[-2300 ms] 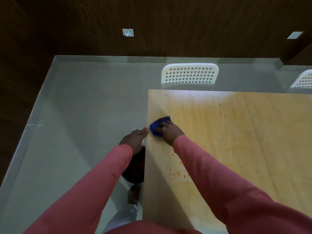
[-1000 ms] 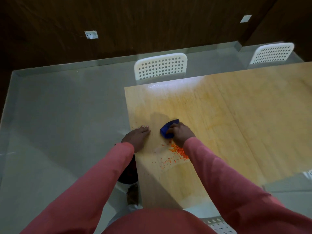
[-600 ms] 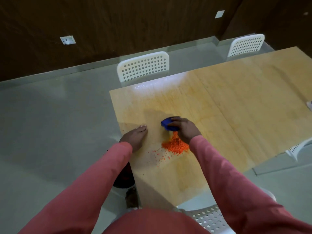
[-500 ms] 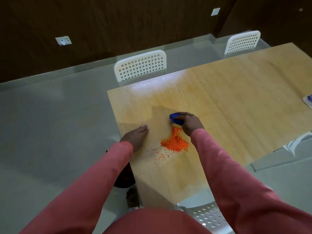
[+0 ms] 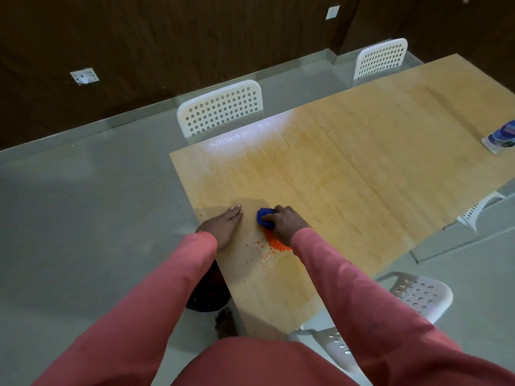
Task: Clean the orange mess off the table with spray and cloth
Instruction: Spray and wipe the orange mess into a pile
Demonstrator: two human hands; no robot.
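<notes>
Spray bottle (image 5: pixel 500 137) cut off at right edge — label perhaps unreadable

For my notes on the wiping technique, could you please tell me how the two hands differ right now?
The left hand lies flat and empty at the table edge; the right hand curls around the blue cloth, just above the orange mess. Both rest on the tabletop and wear pink sleeves.

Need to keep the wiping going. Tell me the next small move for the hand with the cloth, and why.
Probably sweep the blue cloth back toward the body over the orange pile. The right hand holds the cloth just beyond the pile, and loose orange crumbs lie scattered nearer the table edge, where the left hand rests flat.
</notes>
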